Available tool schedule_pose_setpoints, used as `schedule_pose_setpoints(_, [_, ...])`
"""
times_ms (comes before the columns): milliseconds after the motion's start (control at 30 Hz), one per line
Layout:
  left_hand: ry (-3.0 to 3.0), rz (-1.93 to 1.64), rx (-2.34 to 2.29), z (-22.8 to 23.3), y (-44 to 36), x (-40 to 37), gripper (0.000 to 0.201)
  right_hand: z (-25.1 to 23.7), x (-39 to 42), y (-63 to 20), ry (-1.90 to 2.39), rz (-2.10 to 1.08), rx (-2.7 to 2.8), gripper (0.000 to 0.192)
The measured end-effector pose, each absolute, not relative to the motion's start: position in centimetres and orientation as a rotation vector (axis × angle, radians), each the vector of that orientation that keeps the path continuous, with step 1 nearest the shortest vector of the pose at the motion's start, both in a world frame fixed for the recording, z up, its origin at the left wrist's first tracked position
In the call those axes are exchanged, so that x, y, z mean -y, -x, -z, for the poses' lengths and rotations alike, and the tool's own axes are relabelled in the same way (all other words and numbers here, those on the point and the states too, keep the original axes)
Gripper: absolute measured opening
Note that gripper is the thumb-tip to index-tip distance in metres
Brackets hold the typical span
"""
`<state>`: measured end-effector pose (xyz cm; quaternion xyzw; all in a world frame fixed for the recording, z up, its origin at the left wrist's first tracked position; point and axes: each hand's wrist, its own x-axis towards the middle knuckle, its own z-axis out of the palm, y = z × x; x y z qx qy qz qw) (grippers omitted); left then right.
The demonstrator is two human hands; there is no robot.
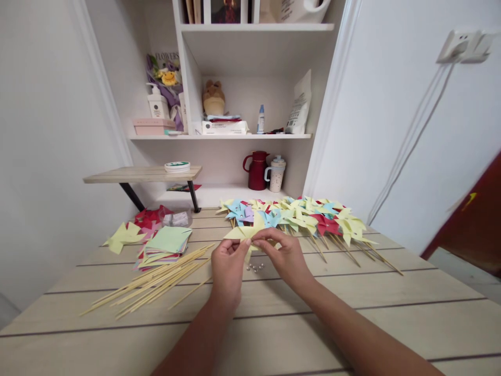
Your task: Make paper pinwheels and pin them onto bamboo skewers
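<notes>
We sit at the wooden table point(352, 313), and everything here we place against it. Along its far edge lies a row of finished pinwheels point(297, 216) on sticks, so a good part of the work looks done. On its left side wait a bundle of bare sticks point(156, 284) and a stack of coloured paper point(164, 244), so plenty seems left. At the table's middle, our left hand point(228, 266) and right hand point(284, 256) pinch a yellow pinwheel point(245, 232) between the fingertips, just above a few small beads point(254, 268). Whether a stick is fitted yet, our fingers hide.
</notes>
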<state>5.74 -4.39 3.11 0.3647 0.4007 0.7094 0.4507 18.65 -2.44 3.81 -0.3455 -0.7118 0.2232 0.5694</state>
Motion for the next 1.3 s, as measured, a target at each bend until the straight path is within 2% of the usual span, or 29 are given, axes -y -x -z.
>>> schedule_pose_setpoints(300, [-0.841, -1.741, -0.970, -3.1, -5.9, 4.3, 0.025, -3.9, 2.4, -18.9, 0.848, -0.426, 1.764, 0.013])
schedule_pose_setpoints(633, [-0.880, -1.741, -1.009, -3.0, -5.8, 4.4, 0.022, -3.6, 1.7, -19.0, 0.823, -0.862, 1.641, 0.012])
schedule_pose_setpoints(867, [-0.893, -1.743, -1.008, -3.0, -5.8, 4.3, 0.023, -3.3, 1.3, -19.1, 0.760, -0.996, 1.601, 0.012])
schedule_pose_setpoints(1033, [-0.881, -1.747, -1.037, -2.0, -5.7, 3.4, 0.024, -2.6, 0.9, -18.9, 0.817, -0.848, 1.696, 0.013])
schedule_pose_setpoints(1200, [-0.767, -1.804, -1.217, 0.1, -4.2, 1.6, 0.021, -2.5, 0.2, -19.4, 0.924, -0.412, 1.774, 0.007])
schedule_pose_setpoints(1300, [-0.700, -1.855, -1.256, 0.5, -3.0, 1.0, 0.022, -3.3, -0.2, -20.9, 0.966, -0.371, 1.599, 0.026])
